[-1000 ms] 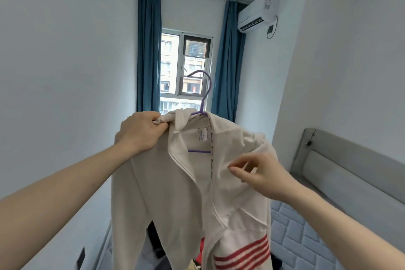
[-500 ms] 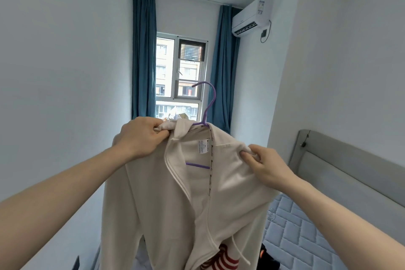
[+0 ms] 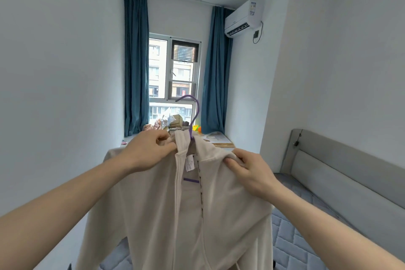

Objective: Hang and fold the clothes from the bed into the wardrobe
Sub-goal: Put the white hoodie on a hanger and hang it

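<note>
The left hand is raised in front of the chest, fingers and thumb curled round the left shoulder of the cream jacket, bunching the cloth just beside the collar. Judging by the grip, it carries the weight while the garment is squared on its hanger. In the middle, the purple hanger sits inside the jacket: its hook stands up out of the neck opening, free of any rail, and a short piece of its bar shows below the white neck label. The front hangs open, so the inside and the zip edge face the camera. The right hand pinches the right shoulder seam between thumb and curled fingers, apparently tugging it over the hanger's end so the jacket will not slide off. Below and to the right lies the bed with its grey headboard. The wardrobe is not in view.
</note>
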